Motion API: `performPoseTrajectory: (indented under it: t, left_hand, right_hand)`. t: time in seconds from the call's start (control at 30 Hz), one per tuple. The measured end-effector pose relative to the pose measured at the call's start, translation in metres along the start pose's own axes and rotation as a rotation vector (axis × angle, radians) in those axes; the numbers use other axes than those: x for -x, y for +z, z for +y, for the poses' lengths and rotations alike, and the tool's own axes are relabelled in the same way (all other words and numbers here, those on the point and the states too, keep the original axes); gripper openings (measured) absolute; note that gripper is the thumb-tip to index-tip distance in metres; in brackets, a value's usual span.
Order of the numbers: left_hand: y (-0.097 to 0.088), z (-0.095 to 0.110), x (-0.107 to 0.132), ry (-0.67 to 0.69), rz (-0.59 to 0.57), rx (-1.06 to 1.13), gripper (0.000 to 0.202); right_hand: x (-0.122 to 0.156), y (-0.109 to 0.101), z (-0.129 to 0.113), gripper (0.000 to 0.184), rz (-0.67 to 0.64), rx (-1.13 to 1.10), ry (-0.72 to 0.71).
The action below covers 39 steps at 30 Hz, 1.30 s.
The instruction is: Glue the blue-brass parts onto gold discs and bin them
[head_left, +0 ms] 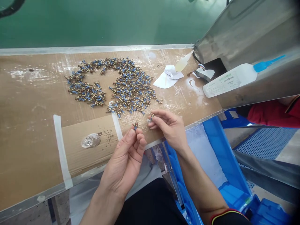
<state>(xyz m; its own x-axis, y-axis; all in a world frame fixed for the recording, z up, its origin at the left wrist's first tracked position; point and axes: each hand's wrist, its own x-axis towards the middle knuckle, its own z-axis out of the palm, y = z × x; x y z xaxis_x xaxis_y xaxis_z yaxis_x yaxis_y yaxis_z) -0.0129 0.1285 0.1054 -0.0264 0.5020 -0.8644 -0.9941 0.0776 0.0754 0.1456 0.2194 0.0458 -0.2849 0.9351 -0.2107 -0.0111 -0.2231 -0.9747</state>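
My left hand (128, 153) is closed in a pinch, palm up, holding one small blue-and-brass part (135, 125) at its fingertips over the table's front edge. My right hand (169, 126) is also pinched shut on another small part (152, 116), a little to the right of the left hand. Just beyond both hands lies a wide heap of several of the same blue-and-brass parts (126, 86), spread over the cardboard-covered table (30, 131).
A white glue bottle with a blue nozzle (234, 79) rests against a metal housing (253, 37) at right. A small dropper bottle (184, 62) lies on white paper (167, 78). A puddle of clear glue (90, 140) sits front left. A blue crate (217, 156) stands below the table.
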Motion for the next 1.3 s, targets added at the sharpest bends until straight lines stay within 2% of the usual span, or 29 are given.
performPoseTrajectory:
  t: [0.5, 0.63, 0.73, 0.93, 1.3]
  left_hand:
    - [0.000, -0.003, -0.005, 0.032, 0.001, -0.038, 0.036]
    - [-0.010, -0.006, -0.009, 0.117, -0.104, -0.103, 0.030]
    - [-0.019, -0.009, -0.013, 0.193, -0.190, -0.162, 0.006]
    - [-0.022, -0.014, -0.017, 0.298, -0.251, -0.234, 0.029]
    - [-0.021, -0.014, -0.018, 0.369, -0.273, -0.281, 0.021]
  right_hand:
    - [0.002, 0.000, -0.009, 0.036, -0.006, 0.021, 0.007]
    - [0.003, -0.003, -0.009, 0.039, -0.021, -0.032, 0.019]
    - [0.006, -0.004, -0.007, 0.036, -0.042, -0.097, 0.031]
    - [0.010, 0.004, 0.000, 0.036, -0.073, -0.185, 0.088]
    - [0.022, 0.011, -0.012, 0.029, -0.122, -0.261, 0.172]
